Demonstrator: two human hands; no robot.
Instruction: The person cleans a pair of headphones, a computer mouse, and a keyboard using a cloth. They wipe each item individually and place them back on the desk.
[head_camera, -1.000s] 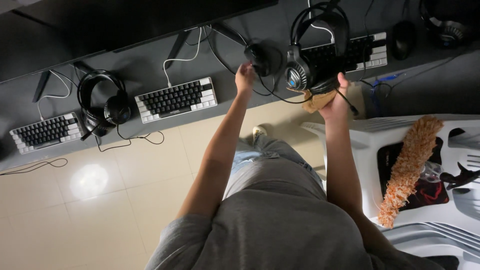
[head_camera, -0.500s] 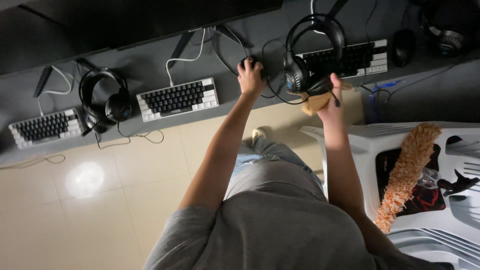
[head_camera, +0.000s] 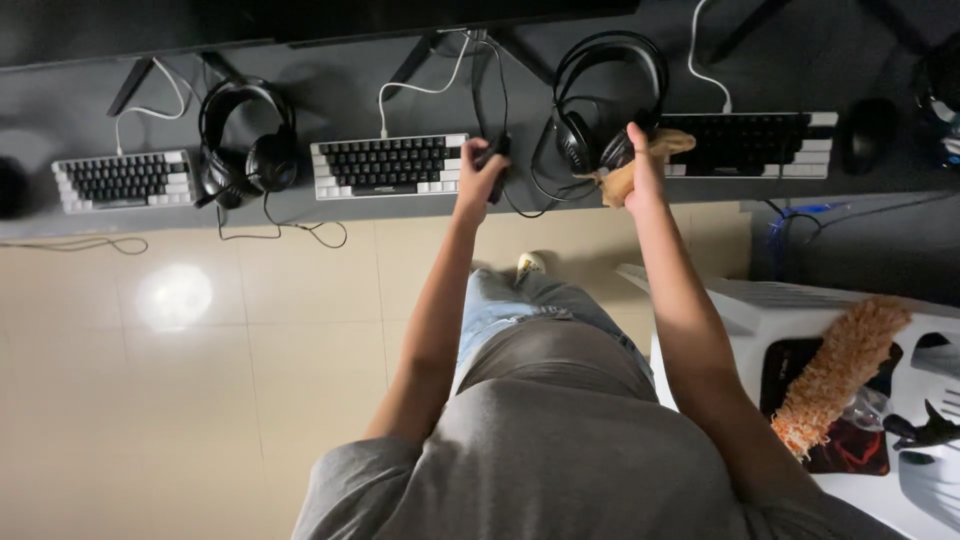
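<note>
Headset (head_camera: 605, 105), black, over-ear, with cable: raised off the dark worktop (head_camera: 300, 205), at about 1 o'clock in the head view, between two keyboards. Right hand (head_camera: 640, 160) touches it at the lower right earcup; grip clenched around a tan cloth (head_camera: 640, 165) pressed against the cup. Headband arches toward 12 o'clock; cable loops down toward 6 o'clock over the worktop edge.

Mouse (head_camera: 495, 160), black, small: just to the right of the middle keyboard, at 12 o'clock from the person. Left hand (head_camera: 480, 175) lies over it, grip closed on the mouse, most of which is hidden under the fingers.

Middle keyboard (head_camera: 390, 165), black keys, white frame, white cable running toward 12 o'clock: just beside the left hand, on its 9 o'clock side.

Right keyboard (head_camera: 750, 145), black with white end keys: at 3 o'clock from the headset, just beside it.

Second headset (head_camera: 245, 150), black: lying on the worktop at 10 o'clock, between the middle keyboard and a left keyboard (head_camera: 125, 180); its cable trails off the worktop edge.

Second mouse (head_camera: 865, 135), dark: at 2 o'clock, right of the right keyboard.

Duster (head_camera: 840, 375), orange, fluffy, long: at 4 o'clock, lying on a white plastic chair (head_camera: 720, 300), well apart from both hands.

Floor (head_camera: 200, 380), beige tile with one bright light reflection at 9 o'clock.
</note>
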